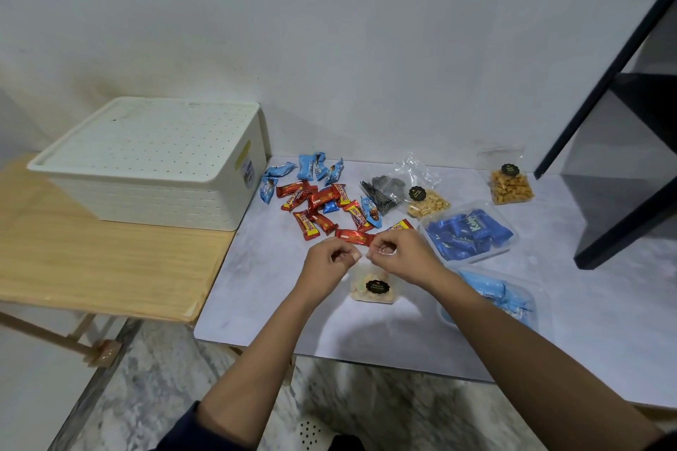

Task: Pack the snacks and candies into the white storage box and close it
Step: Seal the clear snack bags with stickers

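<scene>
The white storage box (154,165) stands on the wooden table at the left with its dotted lid on. My left hand (327,258) and my right hand (399,253) pinch the top edge of a clear snack pouch (372,289) with a black label; it stands on the grey table right under them. Behind my hands lie several red candy bars (318,209) and blue candy packs (311,168). To the right are a bag of dark snacks (381,192), a nut pouch (428,203), an orange cracker pouch (511,185) and two clear trays of blue wrapped sweets (469,231).
The wooden table (91,260) meets the grey table (256,304) at its left edge. A black shelf frame (622,143) rises at the right. The wall runs close behind both tables. A marble floor shows below the front edges.
</scene>
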Demonstrator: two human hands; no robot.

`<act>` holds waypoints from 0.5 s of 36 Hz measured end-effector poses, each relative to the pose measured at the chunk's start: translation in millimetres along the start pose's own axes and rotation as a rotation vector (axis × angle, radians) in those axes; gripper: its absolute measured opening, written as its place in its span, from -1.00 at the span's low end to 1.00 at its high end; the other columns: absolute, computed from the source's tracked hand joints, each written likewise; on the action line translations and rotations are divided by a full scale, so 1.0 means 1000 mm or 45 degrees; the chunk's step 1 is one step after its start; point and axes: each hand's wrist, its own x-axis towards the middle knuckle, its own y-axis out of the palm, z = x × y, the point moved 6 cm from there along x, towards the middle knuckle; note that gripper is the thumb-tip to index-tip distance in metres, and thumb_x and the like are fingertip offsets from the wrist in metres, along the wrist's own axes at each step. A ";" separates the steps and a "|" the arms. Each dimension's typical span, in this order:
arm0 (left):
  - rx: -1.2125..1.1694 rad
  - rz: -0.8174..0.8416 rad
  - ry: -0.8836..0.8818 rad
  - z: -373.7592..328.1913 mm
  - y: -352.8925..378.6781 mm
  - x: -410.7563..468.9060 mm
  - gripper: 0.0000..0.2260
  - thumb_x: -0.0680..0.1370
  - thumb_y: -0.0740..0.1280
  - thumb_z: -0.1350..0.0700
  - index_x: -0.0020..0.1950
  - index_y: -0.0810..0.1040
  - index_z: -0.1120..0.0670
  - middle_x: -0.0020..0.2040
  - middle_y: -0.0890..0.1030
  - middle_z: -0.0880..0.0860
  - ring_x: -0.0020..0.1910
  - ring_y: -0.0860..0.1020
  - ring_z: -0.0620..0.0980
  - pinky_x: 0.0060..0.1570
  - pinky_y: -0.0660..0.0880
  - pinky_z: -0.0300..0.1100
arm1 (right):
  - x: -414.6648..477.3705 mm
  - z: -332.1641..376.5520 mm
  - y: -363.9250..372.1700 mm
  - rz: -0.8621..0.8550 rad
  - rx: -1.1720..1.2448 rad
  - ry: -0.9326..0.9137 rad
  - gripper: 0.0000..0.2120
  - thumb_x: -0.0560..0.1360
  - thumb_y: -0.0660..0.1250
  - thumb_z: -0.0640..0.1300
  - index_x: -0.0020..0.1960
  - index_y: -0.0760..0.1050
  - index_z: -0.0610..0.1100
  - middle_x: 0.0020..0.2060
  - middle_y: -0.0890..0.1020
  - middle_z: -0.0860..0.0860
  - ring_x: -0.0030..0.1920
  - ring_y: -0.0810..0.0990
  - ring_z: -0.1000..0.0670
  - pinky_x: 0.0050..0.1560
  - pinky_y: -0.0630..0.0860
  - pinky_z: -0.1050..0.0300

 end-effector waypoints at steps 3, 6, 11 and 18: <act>-0.005 -0.087 -0.030 0.002 -0.004 0.002 -0.95 0.51 0.33 0.23 -0.12 0.59 0.17 -0.24 0.52 0.01 -0.27 0.43 -0.15 -0.34 0.34 -0.54 | 0.004 -0.003 -0.006 0.011 0.089 0.019 -0.96 0.40 0.43 -0.08 -0.22 0.60 -0.01 -0.29 0.61 0.12 -0.21 0.56 0.09 -0.08 0.51 0.08; -0.048 -0.140 -0.063 0.007 -0.008 0.002 -0.95 0.53 0.30 0.22 -0.11 0.54 0.18 -0.21 0.50 0.04 -0.24 0.41 -0.10 -0.34 0.34 -0.53 | 0.002 -0.008 -0.015 0.019 0.121 0.035 -0.97 0.43 0.42 -0.18 -0.17 0.62 -0.14 -0.22 0.66 -0.08 -0.23 0.52 0.07 -0.15 0.49 0.25; -0.099 -0.094 -0.070 0.011 -0.005 0.003 -0.95 0.54 0.28 0.25 -0.11 0.52 0.17 -0.21 0.48 0.04 -0.24 0.40 -0.12 -0.33 0.35 -0.54 | -0.002 -0.015 -0.022 0.018 0.093 0.045 -0.96 0.47 0.38 -0.19 -0.15 0.60 -0.14 -0.24 0.61 0.00 -0.21 0.51 0.06 -0.21 0.43 0.36; -0.091 -0.036 -0.106 0.018 0.001 0.008 -0.90 0.54 0.29 0.19 -0.02 0.56 0.20 -0.14 0.51 0.08 -0.18 0.43 -0.08 -0.31 0.37 -0.51 | 0.000 -0.020 -0.017 0.059 -0.142 0.066 -0.74 0.53 0.26 -0.16 -0.31 0.41 0.08 -0.33 0.50 0.14 -0.21 0.50 0.02 -0.12 0.46 0.07</act>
